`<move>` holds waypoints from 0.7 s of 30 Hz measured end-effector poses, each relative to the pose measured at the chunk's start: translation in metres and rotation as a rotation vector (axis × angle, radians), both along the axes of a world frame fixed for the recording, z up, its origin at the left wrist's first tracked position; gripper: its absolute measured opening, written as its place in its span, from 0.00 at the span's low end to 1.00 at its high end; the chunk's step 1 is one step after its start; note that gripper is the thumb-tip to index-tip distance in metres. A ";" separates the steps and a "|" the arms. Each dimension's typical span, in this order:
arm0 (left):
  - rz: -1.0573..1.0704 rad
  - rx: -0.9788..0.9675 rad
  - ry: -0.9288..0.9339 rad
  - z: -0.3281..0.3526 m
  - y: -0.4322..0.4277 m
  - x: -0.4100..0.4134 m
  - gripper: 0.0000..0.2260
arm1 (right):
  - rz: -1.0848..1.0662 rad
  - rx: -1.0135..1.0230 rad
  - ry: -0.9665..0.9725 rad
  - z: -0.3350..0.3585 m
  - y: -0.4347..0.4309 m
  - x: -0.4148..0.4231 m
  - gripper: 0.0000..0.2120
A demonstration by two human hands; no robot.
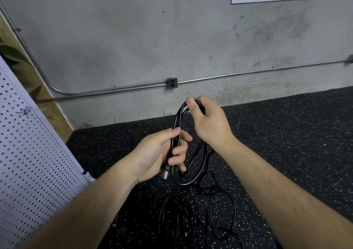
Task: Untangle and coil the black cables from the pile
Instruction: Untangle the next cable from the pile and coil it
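Holding the coil [179, 115] above the floor [286, 143], we grip its side with the left hand [162, 151] and its top with the right hand [208, 122]. It seems to run on into the pile [191, 220] below; a hard pull could tighten a knot there.

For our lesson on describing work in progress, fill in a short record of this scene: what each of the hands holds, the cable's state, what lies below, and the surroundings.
left hand: grips one side of the coiled cable
right hand: grips the top of the same coil
cable state: black, several loops, held up in the air
pile: loose thin black cables tangled on the floor below
floor: dark speckled surface
background: grey wall, outlet, white perforated panel at left
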State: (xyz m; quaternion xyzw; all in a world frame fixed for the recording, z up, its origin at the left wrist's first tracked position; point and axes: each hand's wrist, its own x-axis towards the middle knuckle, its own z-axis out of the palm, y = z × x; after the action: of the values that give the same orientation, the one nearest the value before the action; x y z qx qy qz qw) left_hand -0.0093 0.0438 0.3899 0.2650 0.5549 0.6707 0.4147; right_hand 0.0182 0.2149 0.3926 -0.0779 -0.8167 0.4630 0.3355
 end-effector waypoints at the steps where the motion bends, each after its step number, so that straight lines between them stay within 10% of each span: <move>1: 0.045 0.003 0.010 0.000 0.002 0.001 0.14 | 0.004 -0.005 -0.008 0.001 -0.001 0.000 0.20; 8: 0.322 0.116 0.178 0.013 -0.001 -0.006 0.15 | 0.426 -0.402 -0.166 -0.022 0.010 0.007 0.28; 14: 0.439 0.242 0.176 0.028 -0.018 -0.031 0.16 | 0.521 0.072 -0.809 -0.103 0.013 0.021 0.21; 21: 0.563 0.222 0.300 0.017 -0.023 -0.050 0.16 | 0.448 0.139 -0.820 -0.120 -0.011 0.016 0.05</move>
State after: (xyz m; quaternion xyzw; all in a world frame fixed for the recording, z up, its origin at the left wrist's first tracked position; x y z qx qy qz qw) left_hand -0.0593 0.0209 0.4070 0.2409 0.5847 0.7688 0.0955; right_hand 0.0340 0.2042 0.2727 -0.0536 -0.9077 0.3991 -0.1182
